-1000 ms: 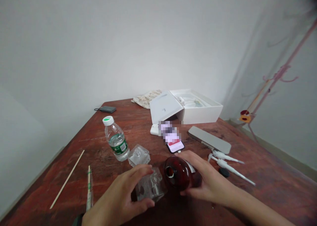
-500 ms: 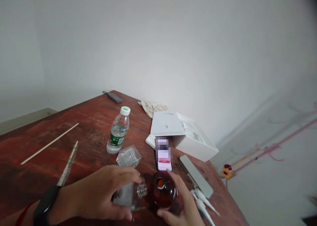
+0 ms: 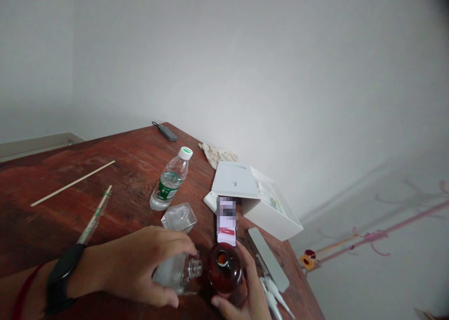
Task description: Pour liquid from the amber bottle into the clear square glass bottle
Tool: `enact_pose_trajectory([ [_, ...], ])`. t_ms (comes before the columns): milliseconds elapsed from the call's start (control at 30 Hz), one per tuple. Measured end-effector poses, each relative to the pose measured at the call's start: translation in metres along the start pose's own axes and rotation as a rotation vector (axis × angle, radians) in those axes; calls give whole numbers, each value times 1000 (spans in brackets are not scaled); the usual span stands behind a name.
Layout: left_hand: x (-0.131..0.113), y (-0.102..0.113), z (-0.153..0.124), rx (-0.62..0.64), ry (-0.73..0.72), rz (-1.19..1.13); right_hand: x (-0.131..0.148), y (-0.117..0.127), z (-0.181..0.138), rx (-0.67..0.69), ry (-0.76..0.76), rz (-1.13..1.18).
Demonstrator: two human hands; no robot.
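My left hand (image 3: 147, 264) is curled around a clear bottle (image 3: 171, 271), thumb on the near side and fingers over the top. The bottle is tipped with its uncapped, threaded neck pointing right, towards a round, dark amber bottle (image 3: 225, 278). That amber bottle stands with its mouth open at the top, and my right hand (image 3: 250, 287) grips it from the right with thumb and fingers. A small gap separates the two bottles. Just beyond my left hand sits a clear plastic cup-like piece (image 3: 179, 217). Part of the clear bottle is hidden by my left hand.
A water bottle (image 3: 170, 182) stands behind on the wooden table (image 3: 129, 170). Two thin sticks, one bare (image 3: 72, 183) and one wrapped (image 3: 94, 217), lie left. A phone (image 3: 226, 224), white box (image 3: 270, 203), grey case (image 3: 268, 259) and white-tipped tools (image 3: 273, 296) lie right.
The camera view has tilted slightly, so both hands and bottles sit a little further left in the picture. Both hands keep their hold, and the bottles stay beside each other.
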State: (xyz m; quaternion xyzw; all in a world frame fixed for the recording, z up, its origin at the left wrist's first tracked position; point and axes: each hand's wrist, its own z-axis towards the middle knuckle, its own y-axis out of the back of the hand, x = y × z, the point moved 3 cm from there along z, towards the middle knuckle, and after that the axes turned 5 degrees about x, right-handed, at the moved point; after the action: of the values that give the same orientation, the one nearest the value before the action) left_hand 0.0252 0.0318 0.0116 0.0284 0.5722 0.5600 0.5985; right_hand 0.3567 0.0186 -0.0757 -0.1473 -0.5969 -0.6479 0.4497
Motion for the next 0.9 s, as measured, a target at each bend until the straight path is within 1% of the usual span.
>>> enact_pose_trajectory([
  [133, 0, 1, 1, 23, 17, 1, 5, 5, -2, 33, -8, 35],
  [233, 0, 2, 2, 27, 37, 3, 12, 8, -1, 65, -8, -31],
  [400, 2, 4, 3, 52, 68, 3, 20, 9, 1, 78, 32, -156],
  [500, 2, 7, 4, 86, 107, -20, 24, 8, 2, 93, 36, -210],
  [767, 4, 12, 3, 125, 174, 1, 36, 6, 3, 41, 78, -261],
  [900, 5, 9, 3, 134, 158, -24, 42, 9, 3, -14, 108, -343],
])
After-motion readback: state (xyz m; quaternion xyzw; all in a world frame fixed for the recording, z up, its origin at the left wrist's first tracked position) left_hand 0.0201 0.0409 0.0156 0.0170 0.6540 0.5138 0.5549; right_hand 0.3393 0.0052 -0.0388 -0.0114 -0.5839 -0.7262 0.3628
